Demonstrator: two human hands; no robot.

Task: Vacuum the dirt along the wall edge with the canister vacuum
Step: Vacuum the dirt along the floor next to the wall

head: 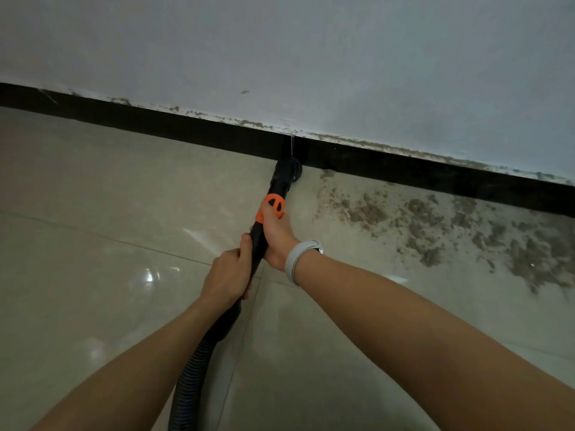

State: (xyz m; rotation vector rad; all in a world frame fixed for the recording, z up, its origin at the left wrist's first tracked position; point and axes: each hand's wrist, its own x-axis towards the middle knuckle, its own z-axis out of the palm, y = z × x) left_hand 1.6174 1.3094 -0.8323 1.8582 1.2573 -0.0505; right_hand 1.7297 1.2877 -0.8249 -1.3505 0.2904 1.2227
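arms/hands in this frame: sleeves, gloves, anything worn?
Both forearms are bare, with no sleeves in view. No gloves on the left hand or the right hand. The only item worn is a light grey wristband on the right wrist, a smooth strap like a watch or fitness band; its face is turned away. No rings or markings visible.

We cannot see the canister: the ribbed hose (189, 390) runs off the bottom edge. The nozzle (287, 172) mouth is hidden where it meets the dark skirting (435, 178). Our left hand (227, 275) covers part of the tube (258, 244), and the fingers of our right hand (275, 234) curl behind it, out of sight. The dirt (466, 234) continues past the right edge.
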